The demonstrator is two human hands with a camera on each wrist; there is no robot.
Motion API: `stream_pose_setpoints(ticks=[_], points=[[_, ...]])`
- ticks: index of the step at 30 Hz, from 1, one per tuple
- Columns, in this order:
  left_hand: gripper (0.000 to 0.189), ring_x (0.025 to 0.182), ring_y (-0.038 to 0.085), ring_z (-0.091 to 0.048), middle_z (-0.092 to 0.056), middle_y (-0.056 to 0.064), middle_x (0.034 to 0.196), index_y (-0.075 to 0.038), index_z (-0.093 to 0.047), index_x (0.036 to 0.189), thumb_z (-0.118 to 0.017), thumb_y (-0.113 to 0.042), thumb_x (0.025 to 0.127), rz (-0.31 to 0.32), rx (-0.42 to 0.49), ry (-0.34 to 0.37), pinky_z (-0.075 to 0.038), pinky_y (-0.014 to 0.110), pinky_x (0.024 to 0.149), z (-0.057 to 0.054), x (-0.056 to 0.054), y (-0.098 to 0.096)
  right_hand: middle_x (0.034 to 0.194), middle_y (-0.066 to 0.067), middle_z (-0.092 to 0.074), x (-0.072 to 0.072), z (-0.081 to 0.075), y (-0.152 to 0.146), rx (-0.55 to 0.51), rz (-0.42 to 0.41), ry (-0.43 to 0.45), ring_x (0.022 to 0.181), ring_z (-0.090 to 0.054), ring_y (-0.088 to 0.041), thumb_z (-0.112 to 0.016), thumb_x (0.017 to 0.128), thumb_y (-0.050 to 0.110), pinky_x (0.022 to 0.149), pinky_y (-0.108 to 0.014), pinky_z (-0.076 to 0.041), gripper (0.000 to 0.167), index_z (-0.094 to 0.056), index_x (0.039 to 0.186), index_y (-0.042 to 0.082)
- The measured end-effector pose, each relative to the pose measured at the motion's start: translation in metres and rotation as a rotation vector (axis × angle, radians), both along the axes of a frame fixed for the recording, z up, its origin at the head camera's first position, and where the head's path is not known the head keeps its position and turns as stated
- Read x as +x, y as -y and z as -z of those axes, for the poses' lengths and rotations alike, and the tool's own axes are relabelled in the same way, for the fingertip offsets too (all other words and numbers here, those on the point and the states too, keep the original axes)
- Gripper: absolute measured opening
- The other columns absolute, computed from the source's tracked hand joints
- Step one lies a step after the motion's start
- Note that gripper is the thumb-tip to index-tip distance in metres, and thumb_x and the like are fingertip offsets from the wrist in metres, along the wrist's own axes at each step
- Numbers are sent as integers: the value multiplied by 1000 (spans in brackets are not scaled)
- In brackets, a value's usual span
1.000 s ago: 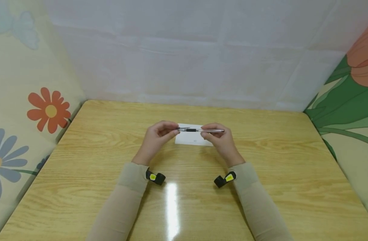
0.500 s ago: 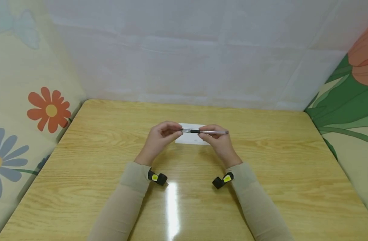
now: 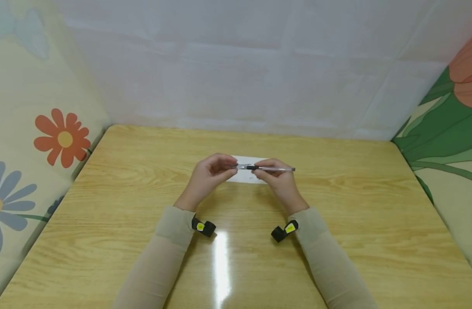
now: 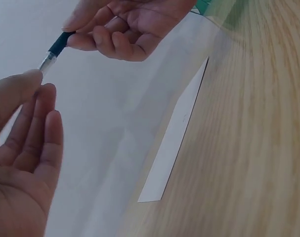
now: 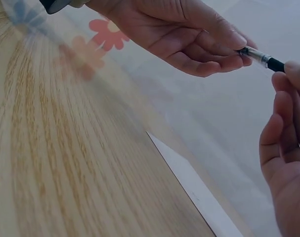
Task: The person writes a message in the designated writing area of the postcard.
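Observation:
A pen [image 3: 274,169] with a clear barrel and a black grip is held level between both hands, above a white sheet of paper [image 3: 245,177]. My left hand [image 3: 208,176] pinches its capped left end between thumb and fingertips. On the black grip section, the thumb and fingers of my right hand [image 3: 280,180] pinch the pen, and its barrel reaches out to the right past them. In the left wrist view a clear cap part [image 4: 48,61] shows between the two hands. The very end of the pen is hidden in the left fingers.
The paper lies flat on a wood-grain table [image 3: 143,189], with a small mark near its front edge. Behind the table hangs a white cloth [image 3: 236,77]. Panels with painted flowers [image 3: 65,139] stand at both sides. Each wrist wears a small black camera [image 3: 209,228].
Both hands have shifted slightly closer together. The right fingers now grip the pen nearer the black section, and more of the barrel sticks out at the right.

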State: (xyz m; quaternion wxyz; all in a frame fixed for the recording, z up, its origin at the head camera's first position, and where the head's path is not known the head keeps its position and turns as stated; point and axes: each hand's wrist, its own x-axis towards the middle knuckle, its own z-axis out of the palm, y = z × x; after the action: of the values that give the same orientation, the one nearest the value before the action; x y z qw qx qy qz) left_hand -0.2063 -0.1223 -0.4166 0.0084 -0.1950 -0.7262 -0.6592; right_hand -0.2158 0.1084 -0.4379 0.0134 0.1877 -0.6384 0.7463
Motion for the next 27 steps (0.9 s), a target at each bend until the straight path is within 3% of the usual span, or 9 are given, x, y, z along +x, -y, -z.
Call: stream_pose_setpoints(ticks=[5, 8, 15, 19, 27], points=[[25, 100, 15, -68, -68, 16, 113, 3, -69, 115, -73, 3, 91, 38, -25, -67, -58, 33, 94, -3, 3, -1, 94, 0, -74, -2, 1, 0, -100, -43, -11, 81, -67, -10, -76, 91, 7, 81, -24, -58, 12, -76, 100, 16], [23, 100, 14, -67, -68, 16, 113, 4, -69, 113, -73, 5, 90, 39, -28, -89, -57, 34, 96, -3, 4, -1, 92, -1, -74, -2, 1, 0, -136, -65, -19, 80, -66, -11, -78, 90, 12, 80, -24, -58, 11, -76, 99, 16], [21, 99, 13, -67, -69, 14, 110, 3, -71, 110, -74, 4, 89, 2, -48, -87, -56, 32, 98, -2, 4, 1, 89, 1, -75, 0, 1, 3, -121, -61, -15, 80, -68, -11, -67, 93, -9, 81, -25, -58, 24, -75, 99, 13], [20, 97, 13, -68, -70, 14, 109, 2, -72, 109, -75, 3, 89, -5, -67, -90, -56, 32, 97, -1, 2, 2, 88, 0, -76, -1, 2, 4, -122, -55, -12, 79, -67, -11, -64, 93, -12, 81, -25, -58, 25, -74, 99, 10], [18, 98, 15, -68, -72, 11, 109, -1, -74, 108, -76, -3, 90, -25, -119, -61, -58, 31, 94, 0, 2, 4, 87, 1, -76, -2, 6, 5, -109, -35, -14, 77, -66, -10, -63, 93, -11, 79, -23, -56, 30, -75, 97, 16]])
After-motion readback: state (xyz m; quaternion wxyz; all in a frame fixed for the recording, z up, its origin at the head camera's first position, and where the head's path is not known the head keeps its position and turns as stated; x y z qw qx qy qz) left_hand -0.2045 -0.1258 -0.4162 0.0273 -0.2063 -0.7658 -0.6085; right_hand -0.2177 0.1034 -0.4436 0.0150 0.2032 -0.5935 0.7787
